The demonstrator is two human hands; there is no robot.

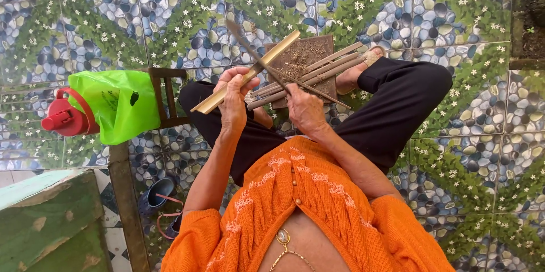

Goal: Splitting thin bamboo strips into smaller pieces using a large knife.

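My left hand [234, 97] grips a long pale bamboo strip [272, 56] that slants up to the right. My right hand [304, 107] holds a long dark knife [255, 56], whose blade crosses the strip near my left fingers. Several more bamboo strips [326, 65] lie across my lap and over a brown wooden board [306, 55] dusted with shavings. I sit with legs in black trousers [397, 101], one sandalled foot [363, 59] beside the board.
A low dark wooden stool [167, 99] stands at my left with a bright green plastic bag [113, 104] and a red jug [63, 117] beside it. A green-painted wooden block [48, 221] and blue sandals [159, 198] lie lower left. The floor is pebble-and-flower tile [465, 22].
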